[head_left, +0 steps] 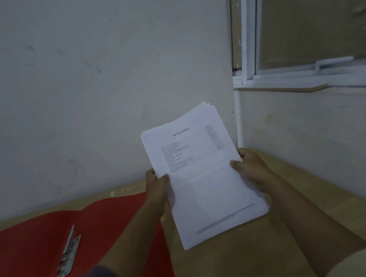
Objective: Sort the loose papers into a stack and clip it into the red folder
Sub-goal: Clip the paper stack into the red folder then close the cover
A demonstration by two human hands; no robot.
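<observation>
A stack of white printed papers is held up above the floor, its top sheet showing a heading and a list of lines. My left hand grips the stack's left edge, thumb on top. My right hand grips the right edge the same way. The sheets are slightly fanned at the far corner. The red folder lies open flat on the floor to the left, below my left forearm. Its metal clip lies along the middle fold.
The floor is pale wood-coloured. A white wall rises just behind the folder. A second wall meets it at the right, with a white-framed window above a sill. My knees show at the bottom edge.
</observation>
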